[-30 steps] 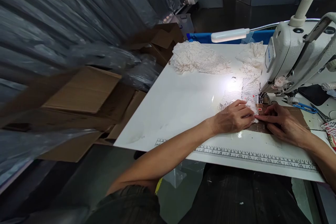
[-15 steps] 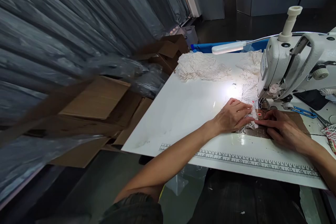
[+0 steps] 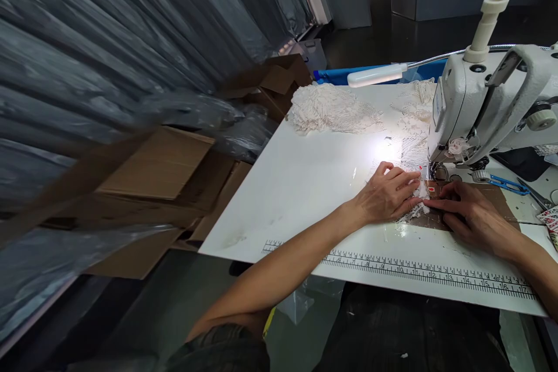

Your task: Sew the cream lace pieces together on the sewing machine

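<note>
My left hand (image 3: 387,193) lies flat, fingers stretched, pressing white lace fabric (image 3: 412,148) onto the white table (image 3: 305,180) just left of the sewing machine's needle. My right hand (image 3: 468,212) rests beside it, fingers extended and pressed on the lace and a small red-marked label (image 3: 430,188) in front of the presser foot. The white sewing machine (image 3: 488,107) stands at the right, its lamp (image 3: 377,74) lighting the work spot. The fingertips of both hands almost touch.
A heap of white lace (image 3: 331,107) lies at the table's far side. Blue snips (image 3: 505,185) lie right of the needle. A printed ruler (image 3: 427,272) runs along the front edge. Cardboard boxes (image 3: 161,177) and plastic sheeting stand left of the table.
Both hands stay on the lace at the needle; the left fingers shifted slightly. The view itself swung a little.
</note>
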`<state>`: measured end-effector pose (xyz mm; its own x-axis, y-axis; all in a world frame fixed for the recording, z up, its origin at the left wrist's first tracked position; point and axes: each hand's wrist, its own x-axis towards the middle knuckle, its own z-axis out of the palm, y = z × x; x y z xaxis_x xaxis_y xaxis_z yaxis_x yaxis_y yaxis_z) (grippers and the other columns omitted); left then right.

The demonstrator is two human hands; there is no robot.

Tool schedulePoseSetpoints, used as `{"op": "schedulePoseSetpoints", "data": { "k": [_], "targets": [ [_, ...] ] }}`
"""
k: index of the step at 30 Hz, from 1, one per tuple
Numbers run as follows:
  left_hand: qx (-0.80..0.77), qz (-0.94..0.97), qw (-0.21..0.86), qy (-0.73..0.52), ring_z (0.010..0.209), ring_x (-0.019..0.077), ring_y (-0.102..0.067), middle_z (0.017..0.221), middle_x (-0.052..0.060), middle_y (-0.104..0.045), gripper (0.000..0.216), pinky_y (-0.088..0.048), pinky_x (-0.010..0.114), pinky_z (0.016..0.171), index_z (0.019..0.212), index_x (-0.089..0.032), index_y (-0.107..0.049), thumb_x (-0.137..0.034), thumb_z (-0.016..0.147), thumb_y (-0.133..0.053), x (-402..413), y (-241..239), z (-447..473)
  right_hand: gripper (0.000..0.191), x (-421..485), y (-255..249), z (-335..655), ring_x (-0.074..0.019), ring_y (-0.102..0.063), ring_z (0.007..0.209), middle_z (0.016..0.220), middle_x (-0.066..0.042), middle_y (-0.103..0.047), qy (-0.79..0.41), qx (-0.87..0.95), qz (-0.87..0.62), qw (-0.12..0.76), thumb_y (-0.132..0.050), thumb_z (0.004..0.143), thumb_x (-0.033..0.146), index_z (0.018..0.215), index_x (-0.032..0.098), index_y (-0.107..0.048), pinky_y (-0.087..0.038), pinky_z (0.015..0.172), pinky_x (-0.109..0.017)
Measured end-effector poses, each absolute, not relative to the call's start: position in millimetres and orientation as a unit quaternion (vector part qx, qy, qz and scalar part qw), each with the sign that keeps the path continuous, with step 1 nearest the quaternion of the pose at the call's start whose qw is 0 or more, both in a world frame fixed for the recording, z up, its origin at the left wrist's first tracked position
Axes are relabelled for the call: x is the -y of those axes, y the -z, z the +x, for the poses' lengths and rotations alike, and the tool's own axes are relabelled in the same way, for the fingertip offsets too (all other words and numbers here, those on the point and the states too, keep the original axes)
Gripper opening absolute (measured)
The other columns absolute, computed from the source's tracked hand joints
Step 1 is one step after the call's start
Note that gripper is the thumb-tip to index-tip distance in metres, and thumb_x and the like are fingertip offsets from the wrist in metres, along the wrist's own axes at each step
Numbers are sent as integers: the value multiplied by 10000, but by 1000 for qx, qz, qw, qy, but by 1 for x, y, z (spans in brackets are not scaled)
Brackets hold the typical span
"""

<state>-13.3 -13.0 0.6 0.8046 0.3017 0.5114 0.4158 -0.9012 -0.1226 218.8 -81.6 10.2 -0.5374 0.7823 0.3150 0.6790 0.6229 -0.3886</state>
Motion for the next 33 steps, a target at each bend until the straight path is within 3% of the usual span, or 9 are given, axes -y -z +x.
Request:
{"op": "schedulePoseSetpoints", "data": {
  "k": [7,28,33],
  "targets": [
    [183,-952,116,214,850,175,-577,1213,74,-674,350,-356,362,778,1144,-154,-589,-407,1026,-379,13,-3,-14,371,83,-10,219,-221,-591,948,1010,-92,-584,-107,868,-424,235,-461,905,164,1150,290,-710,-528,842,-394],
    [238,-945,72,214,913,199,-554,1236,58,-659,285,-341,380,790,1105,-157,-611,-314,1024,-388,23,-2,-10,368,83,-11,216,-220,-588,917,1001,-89,-594,-103,868,-439,210,-454,918,189,1156,305,-710,-531,814,-397],
    [207,-953,109,193,894,206,-566,1222,73,-662,315,-361,414,829,1086,-136,-635,-289,1022,-367,16,-6,-5,364,84,-8,217,-225,-589,924,1016,-96,-586,-89,867,-436,224,-465,903,167,1140,287,-712,-534,804,-406]
  ]
}}
